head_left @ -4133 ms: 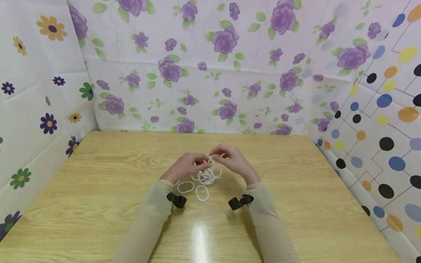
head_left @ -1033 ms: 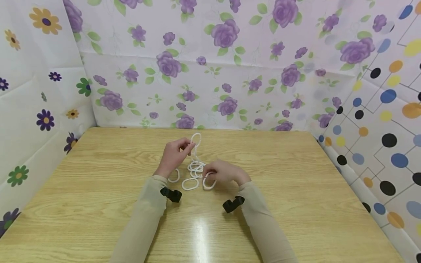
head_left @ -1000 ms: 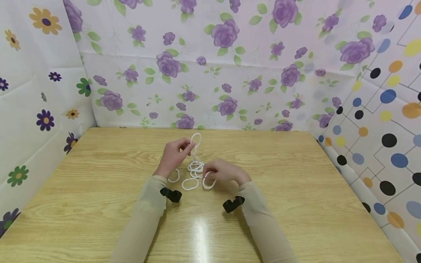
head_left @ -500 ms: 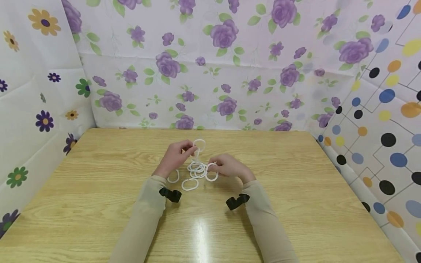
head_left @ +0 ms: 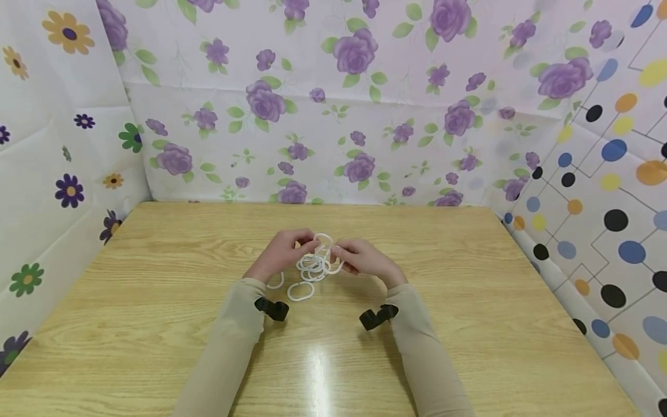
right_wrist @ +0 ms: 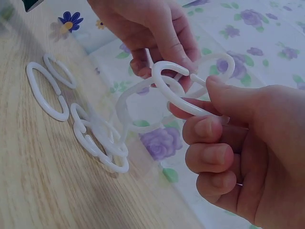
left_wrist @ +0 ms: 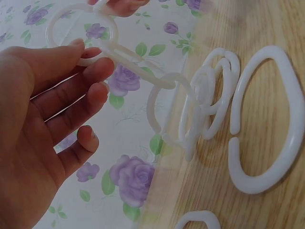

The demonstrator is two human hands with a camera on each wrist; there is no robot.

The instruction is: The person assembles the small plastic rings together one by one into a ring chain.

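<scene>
My left hand [head_left: 283,252] pinches the end link [left_wrist: 114,36] of a white plastic chain between thumb and fingertips. From that link the chain runs down to a heap of joined links [head_left: 312,267] on the table. My right hand [head_left: 367,260] pinches another white link [right_wrist: 164,91], an oval with a small gap in its side, between thumb and forefinger. This link is up against the left hand's link; whether they are hooked together I cannot tell. Two loose links lie on the table: one [head_left: 301,300] in front of the heap, another [head_left: 282,279] beside the left wrist.
The wooden table [head_left: 448,347] fills the lower view. Behind it hangs a floral sheet [head_left: 323,133], with patterned sheets at both sides. A black wrist camera [head_left: 273,308] sits on the left sleeve, another [head_left: 379,317] on the right.
My right hand has picked up a loose link from the table and carried it up to the left hand. The left hand has come lower and slightly right with the chain's end link.
</scene>
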